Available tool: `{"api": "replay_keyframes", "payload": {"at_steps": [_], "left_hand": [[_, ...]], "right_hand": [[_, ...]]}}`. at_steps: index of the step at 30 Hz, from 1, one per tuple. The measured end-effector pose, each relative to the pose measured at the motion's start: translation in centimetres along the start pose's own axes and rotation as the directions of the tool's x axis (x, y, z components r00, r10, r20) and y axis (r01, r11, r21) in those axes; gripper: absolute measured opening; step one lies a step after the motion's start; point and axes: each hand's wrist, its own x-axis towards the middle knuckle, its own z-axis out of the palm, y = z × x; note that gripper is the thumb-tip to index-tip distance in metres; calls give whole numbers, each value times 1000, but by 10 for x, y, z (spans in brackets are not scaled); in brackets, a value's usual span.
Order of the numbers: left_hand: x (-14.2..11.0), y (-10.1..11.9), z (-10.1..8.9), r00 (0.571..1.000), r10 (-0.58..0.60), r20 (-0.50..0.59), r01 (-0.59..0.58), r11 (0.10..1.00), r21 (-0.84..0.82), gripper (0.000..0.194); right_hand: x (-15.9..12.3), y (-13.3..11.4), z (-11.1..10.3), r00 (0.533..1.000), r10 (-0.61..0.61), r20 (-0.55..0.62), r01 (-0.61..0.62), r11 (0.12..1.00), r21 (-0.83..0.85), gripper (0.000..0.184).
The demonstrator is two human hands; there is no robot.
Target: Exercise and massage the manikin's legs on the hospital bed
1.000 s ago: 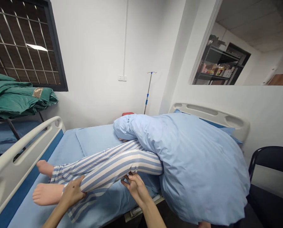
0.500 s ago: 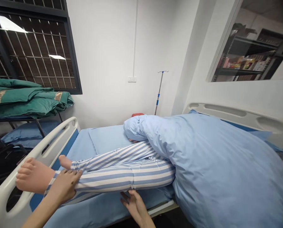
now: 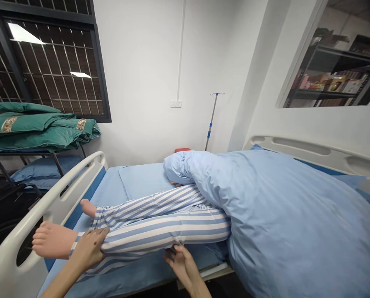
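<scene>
Fingers [image 3: 103,234] of left hand [image 3: 90,249] clasp the leg [image 3: 138,236], right hand [image 3: 183,265] splayed beneath, knee [image 3: 180,231] straighter than a second ago!

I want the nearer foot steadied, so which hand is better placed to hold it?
Probably the left hand: it rests on the striped trouser leg beside the nearer foot, while the right hand is near the knee.

Above the striped legs [image 3: 154,232] is open; the quilt [image 3: 284,207] blocks rightward.
</scene>
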Motion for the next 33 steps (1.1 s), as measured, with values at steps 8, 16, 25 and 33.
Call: {"api": "replay_keyframes", "payload": {"at_steps": [8,16,25,33], "left_hand": [[28,53,74,989,-147,-3,137,926,-353,67],[40,98,98,964,-254,-82,192,871,-452,36],[35,88,71,993,-110,-33,89,918,-386,30],[29,28,39,985,-34,-171,4,985,-172,58]], "right_hand": [[-12,-57,38,998,-68,-2,68,993,-95,16],[-9,-64,51,994,-106,17,107,984,-142,16],[-14,-62,51,992,-126,-4,122,968,-221,18],[-11,-44,29,993,-115,-35,107,978,-178,19]]}}
